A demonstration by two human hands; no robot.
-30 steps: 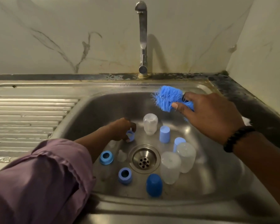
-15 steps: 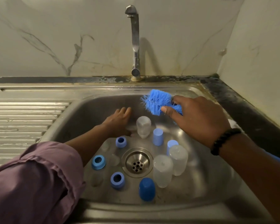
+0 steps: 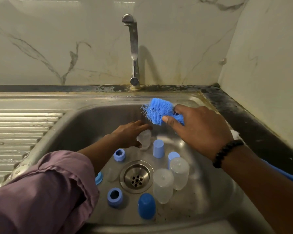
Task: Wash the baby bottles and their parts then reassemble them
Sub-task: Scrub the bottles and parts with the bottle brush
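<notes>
In the steel sink [image 3: 85,125] my left hand [image 3: 127,135] reaches to an upturned clear bottle [image 3: 145,141] at the back, fingers behind it and thumb in front, gripping it. My right hand [image 3: 198,130] holds a blue bottle brush [image 3: 158,112] above the basin's back right; its handle runs under my forearm. Two more clear bottles [image 3: 163,184] [image 3: 179,173] stand upside down right of the drain [image 3: 136,177]. Blue rings [image 3: 119,154] [image 3: 114,197], light blue caps [image 3: 158,148] and a darker blue cap [image 3: 146,206] sit around the drain.
A tap [image 3: 134,48] rises behind the basin, with no water running. The ribbed draining board [image 3: 20,132] lies to the left. A dark counter edge [image 3: 240,122] and a wall close the right side. A clear teat [image 3: 112,174] lies left of the drain.
My left hand let go of a blue ring, left it by the drain, and moved back and right onto the clear bottle. The brush in my right hand stayed roughly in place.
</notes>
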